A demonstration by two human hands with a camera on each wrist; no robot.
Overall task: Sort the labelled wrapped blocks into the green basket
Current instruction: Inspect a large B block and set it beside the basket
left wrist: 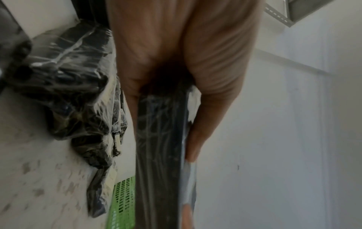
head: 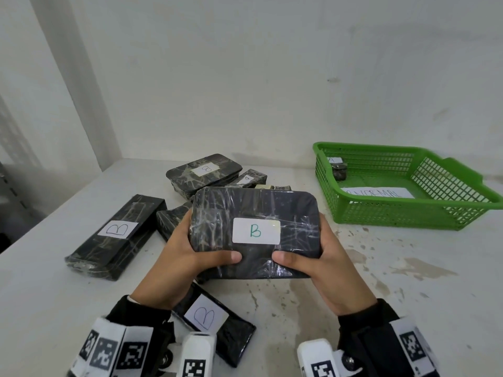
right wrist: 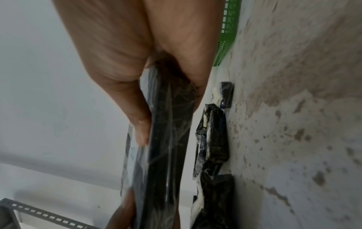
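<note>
At the centre of the head view, both hands hold one black wrapped block [head: 254, 227] clear of the white table [head: 381, 281], its white label, marked B in green, facing up. The left hand [head: 179, 257] grips the block's 9 o'clock end and the right hand [head: 318, 257] its 3 o'clock end; each thumb lies on the near face at 6 o'clock of the label, the two thumb tips close but apart, and the fingers curl round the ends to the underside. The left wrist view shows the left thumb [left wrist: 197, 136] pressed flat along one face of the block's edge [left wrist: 158, 139] with the fingers behind the opposite face; the right wrist view shows the same pinch by the right thumb [right wrist: 142, 131] on the block [right wrist: 168, 139].

Toward 2 o'clock stands the green basket [head: 408, 213], well apart from the held block. Inside it, a small dark wrapped block [head: 339, 171] with an A label sits in the far left corner, and a paper sheet [head: 378, 193] lies on the floor of the basket; its writing is only partly readable.

At 9 o'clock a long block labelled B [head: 117, 235] lies on the table. At 12 o'clock a rounded block labelled B [head: 204, 171] rests on a heap of other wrapped blocks. At 6 o'clock, between the wrists, lies another flat block labelled B [head: 215, 322], partly under the left forearm.
</note>
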